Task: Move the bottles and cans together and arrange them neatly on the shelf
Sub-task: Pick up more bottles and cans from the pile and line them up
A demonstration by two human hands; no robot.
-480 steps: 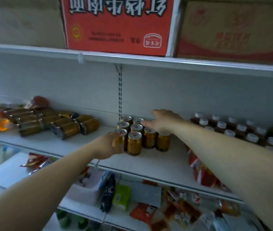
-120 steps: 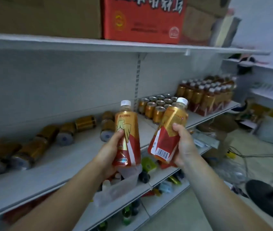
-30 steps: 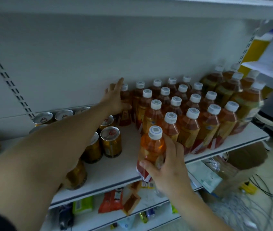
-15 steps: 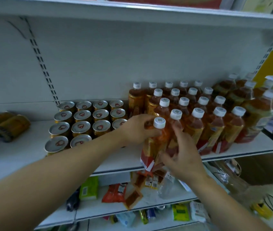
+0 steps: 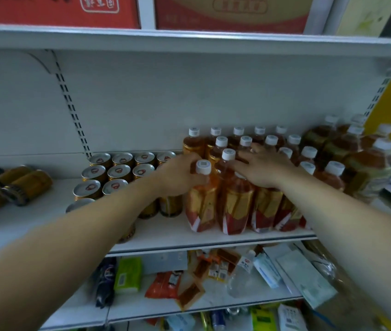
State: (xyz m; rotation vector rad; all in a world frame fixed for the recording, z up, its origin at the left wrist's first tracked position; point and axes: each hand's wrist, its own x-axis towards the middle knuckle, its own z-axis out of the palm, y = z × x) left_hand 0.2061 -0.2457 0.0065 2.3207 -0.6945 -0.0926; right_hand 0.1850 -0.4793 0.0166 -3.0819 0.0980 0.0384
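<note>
Several amber tea bottles (image 5: pixel 263 149) with white caps and red-gold labels stand in rows on the white shelf (image 5: pixel 165 235). My left hand (image 5: pixel 180 174) wraps the neck of the front-left bottle (image 5: pixel 201 199), which stands upright at the group's left edge. My right hand (image 5: pixel 259 167) lies flat, fingers spread, over the tops of the front bottles beside it. Left of the bottles stand several gold cans (image 5: pixel 118 173) in rows, partly hidden by my left forearm. More gold cans (image 5: pixel 15 185) lie on their sides at the far left.
Larger dark bottles (image 5: pixel 356 151) stand at the shelf's right end. Red cartons (image 5: pixel 230 13) sit on the shelf above. The lower shelf (image 5: pixel 153 304) holds snack packets, a green pack and loose bottles.
The bottle held at the front has been set upright against the group's left edge. My left hand now grips its neck and my right hand has moved onto the bottle tops.
</note>
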